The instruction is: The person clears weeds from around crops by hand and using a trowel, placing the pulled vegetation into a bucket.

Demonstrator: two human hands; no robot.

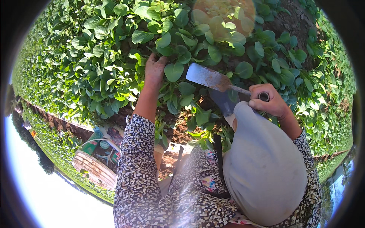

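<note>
My left hand (155, 71) reaches into a dense patch of leafy greens (141, 37). Its fingers curl inward among the leaves, which hide the fingertips and whatever they grip. On the right, my right hand (269, 102) is closed around the handle of a hand trowel (209, 78). The trowel's flat metal blade, stained with brown soil, points left toward my left hand and lies just above the leaves. The hollow round end of its handle sticks out of my fist. Broad leaves (174, 72) stand between the blade and my left hand.
A whitish bucket (93, 167) with a thin handle is at lower left, beside green packaging (92, 143). Brown soil (181, 131) shows between the plants near my body. A grey cloth cap (266, 163) covers part of the lower right. Rows of greens spread out on both sides.
</note>
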